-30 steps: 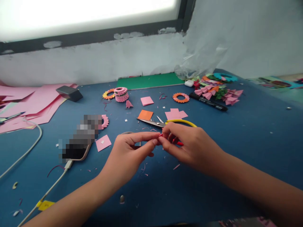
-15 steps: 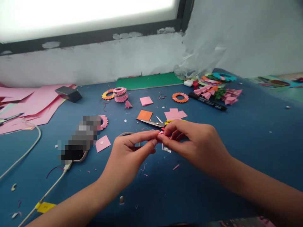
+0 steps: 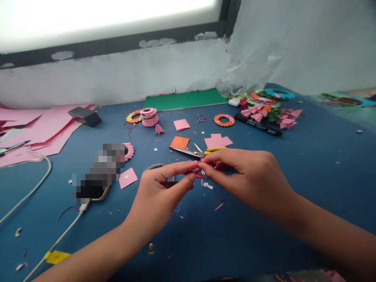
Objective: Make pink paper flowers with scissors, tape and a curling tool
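a small pinkish-red folded paper piece point(image 3: 197, 165) sits on the near side of the yellow-handled metal scissors point(image 3: 189, 152), its edge pinched in the fingertip grip of both left hand point(image 3: 158, 194) and right hand point(image 3: 252, 172). uneven pulling could tear or crease it crookedly; the right hand, close over the handles, could knock the scissors.

This looks like a makeshift papercraft corner in a plain room: a blue surface point(image 3: 235, 235) pushed up under a window point(image 3: 111, 19) is strewn with trimmings, pink sheets point(image 3: 49, 125), folded paper pieces point(image 3: 258, 111) and open scissors point(image 3: 195, 153). Patchy paint on the dark window frame point(image 3: 117, 44) and bare pale walls, plus a charging cable point(image 3: 66, 232), suggest a home or small workroom; which one cannot be told.
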Tool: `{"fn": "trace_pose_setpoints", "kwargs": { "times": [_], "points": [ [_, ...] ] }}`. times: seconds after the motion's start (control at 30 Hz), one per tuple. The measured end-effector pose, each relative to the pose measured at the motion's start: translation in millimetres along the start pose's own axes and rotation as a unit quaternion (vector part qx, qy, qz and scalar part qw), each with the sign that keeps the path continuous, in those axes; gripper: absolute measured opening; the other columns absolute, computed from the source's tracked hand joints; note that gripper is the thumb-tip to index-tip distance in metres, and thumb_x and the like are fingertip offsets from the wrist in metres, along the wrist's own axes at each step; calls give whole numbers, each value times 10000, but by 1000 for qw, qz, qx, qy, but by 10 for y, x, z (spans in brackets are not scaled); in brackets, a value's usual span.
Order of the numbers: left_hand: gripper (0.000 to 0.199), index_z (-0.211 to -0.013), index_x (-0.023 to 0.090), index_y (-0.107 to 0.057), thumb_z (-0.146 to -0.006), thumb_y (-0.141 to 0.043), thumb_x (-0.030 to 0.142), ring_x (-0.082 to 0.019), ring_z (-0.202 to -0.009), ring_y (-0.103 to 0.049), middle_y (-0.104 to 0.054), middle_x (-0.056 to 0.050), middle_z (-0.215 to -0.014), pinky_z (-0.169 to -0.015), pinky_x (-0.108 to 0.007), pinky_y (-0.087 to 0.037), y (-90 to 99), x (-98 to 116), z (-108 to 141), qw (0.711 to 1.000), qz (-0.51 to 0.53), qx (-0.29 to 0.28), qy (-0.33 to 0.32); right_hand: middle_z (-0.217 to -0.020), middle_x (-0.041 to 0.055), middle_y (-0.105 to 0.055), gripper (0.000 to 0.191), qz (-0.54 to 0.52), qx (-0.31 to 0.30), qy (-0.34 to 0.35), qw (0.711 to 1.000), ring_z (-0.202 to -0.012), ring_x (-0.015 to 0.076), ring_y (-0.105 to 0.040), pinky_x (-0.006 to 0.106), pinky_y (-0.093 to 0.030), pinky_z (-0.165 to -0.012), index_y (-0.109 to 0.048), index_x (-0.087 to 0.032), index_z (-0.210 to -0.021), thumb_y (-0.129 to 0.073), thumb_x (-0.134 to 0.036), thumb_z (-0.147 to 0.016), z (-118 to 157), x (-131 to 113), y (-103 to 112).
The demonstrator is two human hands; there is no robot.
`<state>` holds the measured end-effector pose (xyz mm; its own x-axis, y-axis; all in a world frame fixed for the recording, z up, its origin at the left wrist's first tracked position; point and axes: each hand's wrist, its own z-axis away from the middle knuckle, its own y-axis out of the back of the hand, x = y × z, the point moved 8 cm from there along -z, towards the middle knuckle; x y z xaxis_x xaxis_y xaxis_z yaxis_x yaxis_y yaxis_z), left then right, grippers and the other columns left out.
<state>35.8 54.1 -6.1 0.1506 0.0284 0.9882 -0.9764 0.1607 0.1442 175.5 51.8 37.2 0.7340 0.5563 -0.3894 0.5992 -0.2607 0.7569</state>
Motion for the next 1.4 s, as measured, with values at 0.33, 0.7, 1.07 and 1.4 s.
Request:
{"fn": "trace_pose_setpoints", "kwargs": {
  "times": [0.33,0.7,1.07,1.4],
  "points": [
    [165,-885,254,-755,-728,-715,223,-102,-654,-661,-752,0,-846,-597,-156,-545,-3,64,42,999,-16,21,-29,-657,-44,-680,95,-6,-4,-32,999,-555,100,-597,222,-357,-511,-682,-229,-743,-621,-276,-798,-19,45,5],
    [177,-904,273,-750,-753,-689,205,-139,-827,-675,-744,4,-928,-657,-162,-547,-17,46,52,999,-13,6,-37,-606,-26,-647,200,-1,21,-38,999,-531,120,-590,230,-379,-508,-620,-190,-687,-682,-371,-745,-41,99,62],
    [153,-886,209,-701,-757,-689,289,-132,-786,-663,-712,-9,-866,-619,-170,-541,7,39,9,998,-53,14,-43,-801,15,-725,159,52,25,100,993,-715,164,-674,258,-441,-599,-673,-191,-815,-526,-216,-867,47,-150,-51],
    [149,-861,167,-683,-751,-683,267,-144,-759,-682,-727,-31,-822,-640,-193,-544,50,0,-46,996,-75,16,-50,-811,21,-729,160,56,24,124,990,-701,158,-678,258,-462,-587,-687,-164,-851,-531,-199,-847,104,-234,-94]
  ]
}}
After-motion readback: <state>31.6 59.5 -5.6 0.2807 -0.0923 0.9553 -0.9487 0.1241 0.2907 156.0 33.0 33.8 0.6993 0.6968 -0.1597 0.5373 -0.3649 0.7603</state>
